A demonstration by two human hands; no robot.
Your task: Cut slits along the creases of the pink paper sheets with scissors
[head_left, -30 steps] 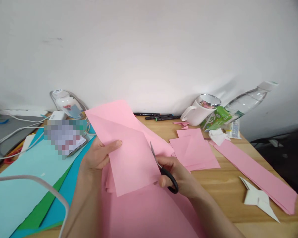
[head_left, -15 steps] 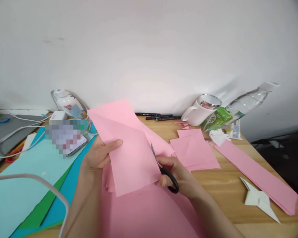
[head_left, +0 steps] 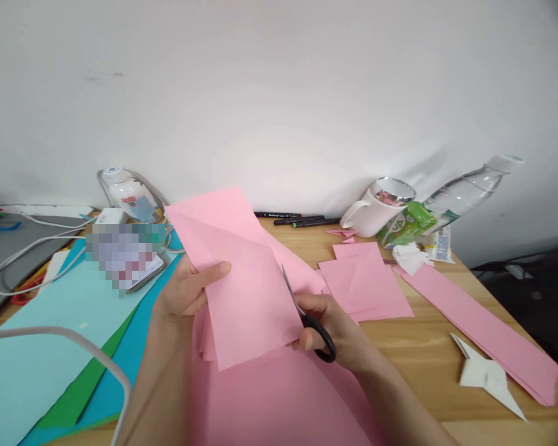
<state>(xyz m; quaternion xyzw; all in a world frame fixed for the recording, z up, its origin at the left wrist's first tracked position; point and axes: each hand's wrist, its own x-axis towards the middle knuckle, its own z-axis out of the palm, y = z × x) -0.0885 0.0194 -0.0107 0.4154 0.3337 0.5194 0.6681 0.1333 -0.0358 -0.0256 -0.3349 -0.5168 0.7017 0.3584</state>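
My left hand [head_left: 186, 291] pinches the left edge of a creased sheet of pink paper [head_left: 246, 303], thumb on top and fingers behind it. The sheet is held up at a tilt over a larger pink sheet [head_left: 279, 396] below. In my right hand [head_left: 328, 322] is a pair of black-handled scissors [head_left: 314, 322], fingers wrapped round the loops. One scissor blade shows along the paper's right edge; the other is hidden. Cut squares of pink paper [head_left: 365, 279] lie on the table just beyond my right hand.
Right: long pink strips [head_left: 478, 334], a white folded paper star [head_left: 486, 373], a mug [head_left: 376, 207], a green carton [head_left: 408, 223], a leaning water bottle [head_left: 467, 192]. Left: a phone [head_left: 146, 272], a white bottle [head_left: 132, 198], blue and green sheets [head_left: 51, 328], a white cable [head_left: 88, 356]. Markers [head_left: 307, 220] lie behind.
Hardly anything differs. Both hands, the paper and the scissors keep nearly the same position, and the whole view has shifted very slightly.
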